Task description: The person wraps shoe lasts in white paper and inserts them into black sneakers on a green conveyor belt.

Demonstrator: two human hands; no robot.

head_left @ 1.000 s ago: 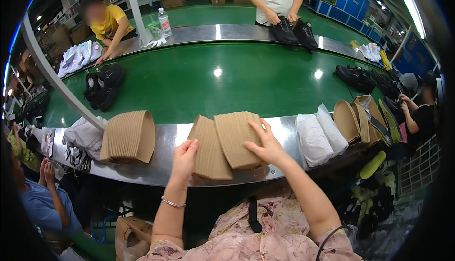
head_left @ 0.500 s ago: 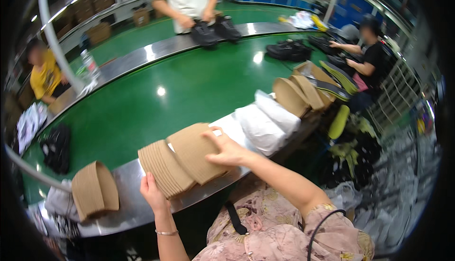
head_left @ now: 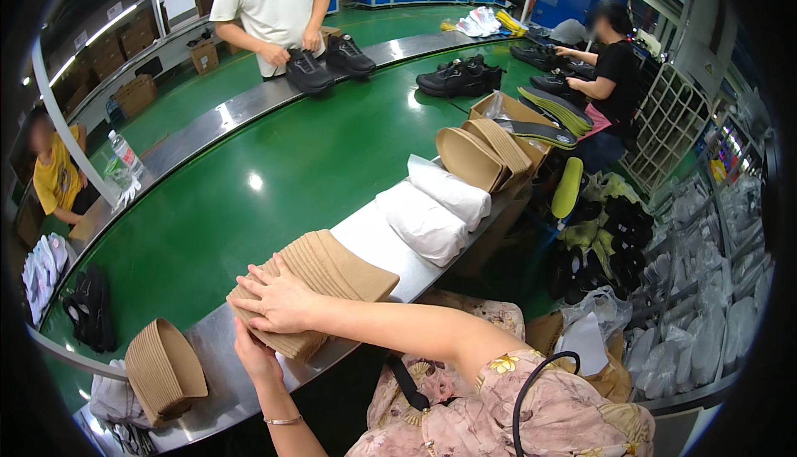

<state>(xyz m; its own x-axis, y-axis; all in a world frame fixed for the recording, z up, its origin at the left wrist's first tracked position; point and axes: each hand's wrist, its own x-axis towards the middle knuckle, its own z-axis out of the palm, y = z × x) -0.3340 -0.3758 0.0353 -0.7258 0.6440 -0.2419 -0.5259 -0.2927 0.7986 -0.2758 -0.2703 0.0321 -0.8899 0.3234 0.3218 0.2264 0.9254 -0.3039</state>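
A fanned stack of curved brown cardboard pieces lies on the metal edge of the table in front of me. My right hand rests over its left end, fingers spread and flat across the edges of the pieces. Below it, my left hand cups the near left corner of the same stack, its fingers upright against the end and partly hidden. To the left stands a second stack of cardboard pieces, next to a grey bundle.
White wrapped bundles and more cardboard pieces line the edge to the right, by a box with insoles. Black shoes sit on the green surface. Across from me a person handles shoes; others sit left and right.
My right hand has moved left from the right part of the stack to its left end. The separate groups of cardboard now lie together as one fanned stack. The whole view has shifted.
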